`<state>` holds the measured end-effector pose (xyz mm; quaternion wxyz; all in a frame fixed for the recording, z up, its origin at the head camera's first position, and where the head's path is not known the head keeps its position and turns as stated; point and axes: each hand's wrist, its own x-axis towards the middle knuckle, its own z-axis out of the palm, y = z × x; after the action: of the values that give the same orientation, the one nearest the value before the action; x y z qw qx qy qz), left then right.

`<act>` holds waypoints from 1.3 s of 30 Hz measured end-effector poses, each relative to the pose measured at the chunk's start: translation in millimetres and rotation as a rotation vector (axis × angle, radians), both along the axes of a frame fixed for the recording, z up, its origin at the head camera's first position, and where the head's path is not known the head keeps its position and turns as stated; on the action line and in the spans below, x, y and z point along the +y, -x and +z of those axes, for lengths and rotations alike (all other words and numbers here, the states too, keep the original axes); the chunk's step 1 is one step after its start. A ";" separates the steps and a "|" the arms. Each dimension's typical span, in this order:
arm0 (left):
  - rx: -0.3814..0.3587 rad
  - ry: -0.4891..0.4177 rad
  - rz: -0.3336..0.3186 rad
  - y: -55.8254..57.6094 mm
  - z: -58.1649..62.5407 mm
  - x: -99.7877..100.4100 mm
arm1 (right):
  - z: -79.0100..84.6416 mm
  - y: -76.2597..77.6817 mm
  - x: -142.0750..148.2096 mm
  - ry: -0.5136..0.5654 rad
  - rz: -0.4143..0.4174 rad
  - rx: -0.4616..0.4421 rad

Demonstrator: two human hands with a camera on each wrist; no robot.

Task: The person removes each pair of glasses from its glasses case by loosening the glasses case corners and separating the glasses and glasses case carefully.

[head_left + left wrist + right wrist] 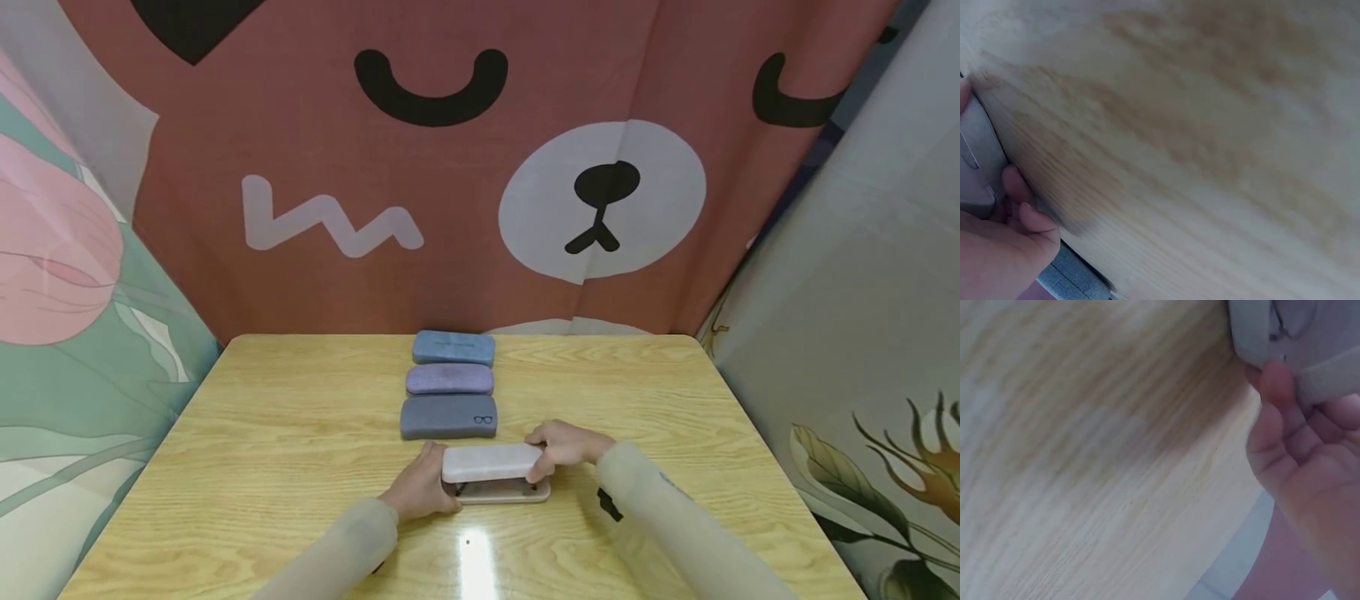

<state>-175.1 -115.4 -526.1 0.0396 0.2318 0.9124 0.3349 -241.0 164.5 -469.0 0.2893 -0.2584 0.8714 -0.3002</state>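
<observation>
A white glasses case [491, 461] sits near the middle of the table, its lid partly raised and its opening facing me. Thin dark parts, apparently of a pair of glasses [1280, 319], show inside; most of them is hidden. My left hand [423, 485] grips the case's left end, thumb low at the front corner. At the other end, my right hand [562, 446] pinches the case's right side by the lid. The left wrist view catches my left hand's bent fingers [1019, 215] at the case's corner.
Behind the white case, three more glasses cases lie in a row: grey [447, 418] with a small glasses print, then purple [450, 379], then blue [453, 347] by the table's back edge. Printed cloths [322, 292] hang around the wooden table [300, 400].
</observation>
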 end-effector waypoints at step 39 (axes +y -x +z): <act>-0.102 -0.055 0.123 -8.8 4.0 4.3 | -11.0 8.4 13.8 0.255 -0.073 -0.269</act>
<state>-166.3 -111.2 -522.1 0.0591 0.1589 0.9122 0.3731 -249.4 178.3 -480.0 0.3569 -0.2188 0.7886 -0.4503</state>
